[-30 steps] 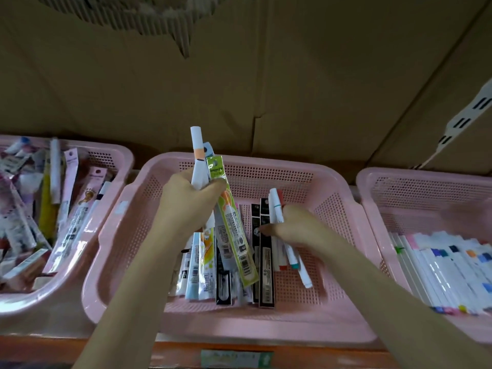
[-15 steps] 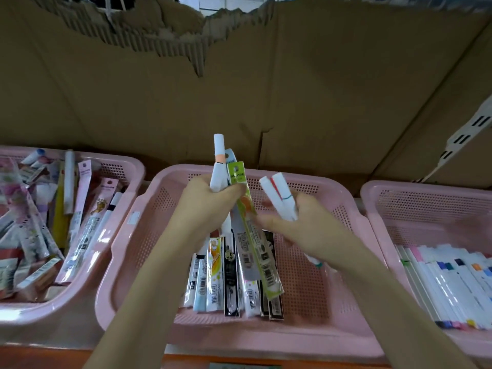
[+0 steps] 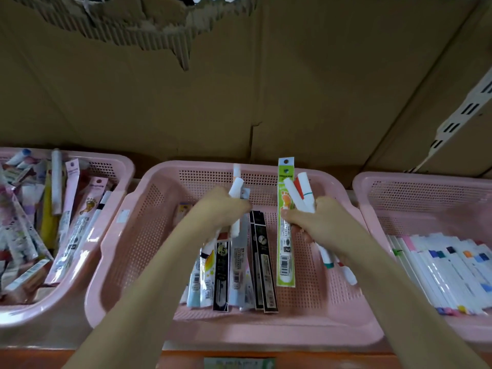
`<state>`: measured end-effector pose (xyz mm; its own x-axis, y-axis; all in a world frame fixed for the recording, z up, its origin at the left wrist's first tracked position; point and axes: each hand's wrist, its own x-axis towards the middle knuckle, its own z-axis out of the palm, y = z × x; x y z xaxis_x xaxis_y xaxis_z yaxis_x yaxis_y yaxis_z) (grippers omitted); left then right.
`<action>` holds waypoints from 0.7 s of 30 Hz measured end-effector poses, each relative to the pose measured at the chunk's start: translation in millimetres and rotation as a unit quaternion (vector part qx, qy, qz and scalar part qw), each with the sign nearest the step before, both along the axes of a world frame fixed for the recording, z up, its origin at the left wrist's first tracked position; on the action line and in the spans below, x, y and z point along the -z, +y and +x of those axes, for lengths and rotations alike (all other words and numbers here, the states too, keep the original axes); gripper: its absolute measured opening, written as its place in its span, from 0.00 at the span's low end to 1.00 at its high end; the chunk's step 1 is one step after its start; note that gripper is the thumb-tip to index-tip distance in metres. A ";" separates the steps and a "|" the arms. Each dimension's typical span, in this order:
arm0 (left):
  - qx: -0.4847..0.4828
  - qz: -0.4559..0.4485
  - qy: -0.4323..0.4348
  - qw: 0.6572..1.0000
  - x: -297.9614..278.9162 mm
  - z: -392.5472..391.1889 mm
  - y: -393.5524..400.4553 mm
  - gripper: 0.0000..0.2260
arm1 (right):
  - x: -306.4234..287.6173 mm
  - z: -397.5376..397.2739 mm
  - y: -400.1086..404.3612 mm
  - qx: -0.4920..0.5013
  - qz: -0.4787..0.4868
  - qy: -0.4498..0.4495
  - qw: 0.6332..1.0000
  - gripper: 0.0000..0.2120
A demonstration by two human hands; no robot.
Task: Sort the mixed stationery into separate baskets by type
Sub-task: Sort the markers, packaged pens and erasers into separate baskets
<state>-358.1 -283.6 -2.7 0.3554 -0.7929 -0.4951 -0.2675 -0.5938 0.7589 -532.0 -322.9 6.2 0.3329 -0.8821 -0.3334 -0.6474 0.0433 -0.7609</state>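
My right hand (image 3: 316, 222) fingers clench the green packet (image 3: 285, 227) plus three white markers (image 3: 300, 198), long axes running up and away from my fingers. The marker basket (image 3: 372, 198) lies just right of them; the right hand is nearer. My left hand (image 3: 221, 211) grips two white pens (image 3: 236, 187) over the middle basket (image 3: 159, 198). Three baskets in all.

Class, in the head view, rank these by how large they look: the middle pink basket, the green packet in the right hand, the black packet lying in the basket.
1. Middle pink basket, clearly largest.
2 and 3. Green packet and black packet look alike in length; the green one is held nearer the camera, so their order is unsure.
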 end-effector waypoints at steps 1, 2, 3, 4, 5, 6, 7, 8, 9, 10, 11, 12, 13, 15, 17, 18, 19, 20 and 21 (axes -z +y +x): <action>0.011 0.017 -0.018 1.000 3.2 -5.1 -4.6 0.10 | 1.9 -0.4 0.0 -0.009 -0.008 0.023 1.000 0.12; 0.021 0.033 -0.040 0.998 5.3 -10.6 -7.8 0.10 | 4.3 -0.1 0.5 -0.017 -0.015 0.047 0.999 0.12; 0.026 0.045 -0.061 0.997 7.7 -14.8 -10.0 0.09 | 6.4 0.5 1.5 -0.024 -0.019 0.068 0.997 0.13; 0.028 0.051 -0.079 0.995 10.3 -17.6 -11.4 0.09 | 8.9 1.2 2.6 -0.032 -0.019 0.086 0.996 0.13; 0.028 0.054 -0.092 0.994 12.9 -19.4 -11.7 0.09 | 10.7 2.2 4.0 -0.039 -0.019 0.098 0.994 0.13; 0.029 0.053 -0.102 0.993 15.7 -19.7 -10.8 0.09 | 12.7 3.0 5.0 -0.047 -0.018 0.107 0.993 0.13; 0.029 0.049 -0.114 0.992 18.1 -19.1 -9.4 0.10 | 14.4 3.9 5.8 -0.055 -0.017 0.113 0.992 0.12; 0.027 0.041 -0.123 0.991 20.0 -17.2 -7.3 0.10 | 16.2 4.9 6.2 -0.062 -0.016 0.117 0.991 0.12; 0.022 0.032 -0.129 0.991 20.6 -14.9 -4.9 0.10 | 17.5 6.2 6.5 -0.067 -0.011 0.122 0.990 0.11; 0.013 0.018 -0.133 0.991 19.5 -11.9 -2.2 0.09 | 18.9 7.9 6.3 -0.071 -0.004 0.125 0.990 0.11; 0.007 0.005 -0.137 0.991 17.3 -8.4 0.3 0.08 | 20.5 9.9 5.4 -0.074 0.002 0.129 0.989 0.11; 0.005 -0.004 -0.143 0.990 15.1 -4.9 2.7 0.09 | 21.7 12.2 4.4 -0.078 0.008 0.132 0.988 0.10; 0.007 -0.007 -0.148 0.989 13.2 -1.6 5.4 0.11 | 23.1 14.7 3.1 -0.081 0.015 0.136 0.987 0.10; 0.021 0.001 -0.148 0.989 9.8 2.8 10.5 0.13 | 26.4 19.2 1.5 -0.089 0.031 0.147 0.985 0.10; 0.050 0.018 -0.138 0.989 7.2 4.4 15.3 0.13 | 29.9 22.2 1.7 -0.104 0.044 0.170 0.979 0.09; 0.072 0.028 -0.131 0.988 6.9 4.5 17.3 0.13 | 30.8 23.2 2.5 -0.112 0.049 0.183 0.975 0.09; 0.096 0.037 -0.123 0.987 7.5 4.4 19.2 0.12 | 31.7 23.6 3.4 -0.118 0.053 0.194 0.972 0.08; 0.119 0.044 -0.122 0.984 8.6 4.0 20.8 0.12 | 32.1 23.6 4.2 -0.121 0.055 0.203 0.970 0.08; 0.142 0.050 -0.131 0.980 10.2 3.4 22.2 0.12 | 32.9 23.2 4.4 -0.123 0.056 0.212 0.968 0.08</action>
<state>-354.7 -261.4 -12.9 0.2530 -0.8304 -0.4964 -0.6103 -0.5351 0.5841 -508.8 -318.6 -26.7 0.3405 -0.7446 -0.5742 -0.9013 -0.0845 -0.4249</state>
